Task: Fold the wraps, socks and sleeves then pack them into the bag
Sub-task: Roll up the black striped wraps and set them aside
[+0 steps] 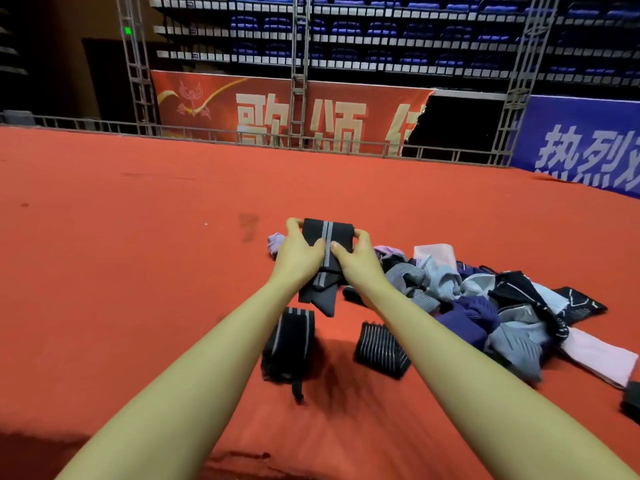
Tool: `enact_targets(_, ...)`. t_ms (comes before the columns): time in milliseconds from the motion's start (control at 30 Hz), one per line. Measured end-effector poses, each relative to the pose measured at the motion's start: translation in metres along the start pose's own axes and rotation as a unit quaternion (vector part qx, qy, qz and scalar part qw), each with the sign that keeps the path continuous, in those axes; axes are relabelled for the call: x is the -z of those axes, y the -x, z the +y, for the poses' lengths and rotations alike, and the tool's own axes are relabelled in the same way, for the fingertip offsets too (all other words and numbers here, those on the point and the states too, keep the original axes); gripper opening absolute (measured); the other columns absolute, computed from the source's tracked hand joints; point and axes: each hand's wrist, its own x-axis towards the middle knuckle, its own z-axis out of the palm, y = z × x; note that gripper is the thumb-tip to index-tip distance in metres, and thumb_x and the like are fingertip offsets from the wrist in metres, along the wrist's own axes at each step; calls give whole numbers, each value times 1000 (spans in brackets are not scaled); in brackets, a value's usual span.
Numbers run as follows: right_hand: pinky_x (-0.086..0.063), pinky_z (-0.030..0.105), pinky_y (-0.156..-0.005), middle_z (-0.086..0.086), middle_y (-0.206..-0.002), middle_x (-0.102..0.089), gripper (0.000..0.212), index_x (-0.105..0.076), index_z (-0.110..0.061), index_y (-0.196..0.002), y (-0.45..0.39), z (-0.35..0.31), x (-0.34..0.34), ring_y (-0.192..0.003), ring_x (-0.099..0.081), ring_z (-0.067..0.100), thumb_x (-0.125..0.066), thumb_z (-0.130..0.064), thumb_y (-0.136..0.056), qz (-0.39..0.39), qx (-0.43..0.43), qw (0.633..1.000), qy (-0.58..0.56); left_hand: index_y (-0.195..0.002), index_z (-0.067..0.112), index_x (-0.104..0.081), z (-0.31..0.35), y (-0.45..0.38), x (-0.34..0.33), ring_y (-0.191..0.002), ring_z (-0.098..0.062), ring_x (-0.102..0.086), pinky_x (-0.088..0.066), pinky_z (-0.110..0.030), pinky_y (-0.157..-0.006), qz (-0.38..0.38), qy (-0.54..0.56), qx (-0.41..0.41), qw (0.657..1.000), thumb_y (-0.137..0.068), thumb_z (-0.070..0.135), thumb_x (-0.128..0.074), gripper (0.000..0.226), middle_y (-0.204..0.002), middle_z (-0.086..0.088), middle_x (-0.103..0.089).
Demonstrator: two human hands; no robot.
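Red banner point(277, 109) behind reads 歌颂, blue one point(585, 147) 热烈. Black wrap point(327, 237) w/ grey stripe held up off the carpet point(138, 254), left hand point(298, 252) & right hand point(356, 256) both pinching it, thumbs on front, fingers curled round its side edges.

Open red carpet point(138, 237) left of and beyond hands: free passage. Right side blocked by heaped garment pile point(485, 299). Near side: two rolled black wraps point(289, 344) point(381, 349) on carpet, narrow gap between them.
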Motion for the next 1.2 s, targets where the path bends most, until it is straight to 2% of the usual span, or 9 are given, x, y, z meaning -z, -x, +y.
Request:
enact_targets(133, -49, 37, -90, 5, -116, -59, 41, -42, -9, -126, -1, 19, -42, -107, -58, 22, -58, -23, -91, -25, -37, 998, 36, -129, 15, -43, -35, 1, 22, -110, -25, -53, -35, -22, -76, 13, -31, -6, 999, -90, 11, -52, 41, -120, -7, -57)
enact_targets(233, -50, 34, -85, 9, -113, -63, 40, -47, -8, -123, 2, 34, -71, -102, -61, 23, -61, -21, -88, -65, -41, 993, 88, -142, 14, -36, -67, 2, 40, -125, -24, -47, -31, -16, -81, 25, -61, 17, 998, -91, 7, -52, 54, -135, -7, -51)
enact_targets(333, -44, 43, -94, 8, -112, -66, 43, -49, -16, -123, 2, 52, -96, -107, -59, 27, -59, -36, -86, -99, -31, 973, 207, -147, 14, -30, -101, 0, 54, -134, -21, -39, -29, -22, -102, 27, -67, 68, 995, -92, 11, -55, 61, -146, -5, -42)
enact_targets(467, -26, 38, -98, 3, -122, -57, 41, -57, -22, -123, 9, 72, -112, -119, -48, 26, -45, -46, -93, -96, 10, 921, 377, -148, 12, -29, -138, 3, 65, -132, -23, -42, -32, -25, -102, 35, -74, 118, 990, -92, 11, -54, 61, -145, -8, -44)
enact_targets(633, -26, 39, -97, 4, -126, -53, 34, -58, -23, -121, 22, 98, -120, -120, -45, 28, -36, -32, -97, -169, 33, 868, 466, -149, 10, -26, -178, 12, 59, -128, -28, -45, -34, -27, -98, -5, -117, 152, 981, -94, 12, -53, 62, -140, -14, -49)
enact_targets(767, -25, 39, -100, 0, -133, -46, 36, -48, -29, -132, 31, 109, -125, -124, -39, 26, -35, -33, -99, -153, 50, 862, 481, -151, 10, -15, -200, 15, 54, -126, -34, -38, -31, -32, -99, -74, -194, 191, 959, -97, 19, -48, 64, -139, -24, -37)
enact_targets(900, -24, 39, -101, -3, -134, -42, 37, -46, -36, -133, 33, 115, -129, -125, -35, 23, -31, -37, -100, -157, 50, 847, 506, -150, 13, -16, -203, 15, 54, -128, -36, -29, -26, -41, -106, -92, -352, 191, 912, -98, 40, -43, 64, -145, -17, -22)
enact_targets(1033, -24, 40, -101, 0, -135, -42, 38, -46, -32, -134, 30, 111, -130, -125, -35, 25, -30, -38, -100, -175, 37, 838, 515, -144, 6, -25, -199, 14, 55, -127, -40, -32, -33, -44, -104, -117, -311, 196, 923, -96, 36, -47, 61, -140, -19, -27)
enact_targets(1200, -15, 44, -107, 3, -141, -43, 43, -40, -30, -140, 23, 94, -124, -130, -37, 27, -33, -42, -99, -167, 50, 851, 496, -141, 11, -31, -178, 13, 61, -126, -38, -33, -31, -43, -103, -43, -346, 162, 923, -92, 38, -50, 59, -138, -17, -32)
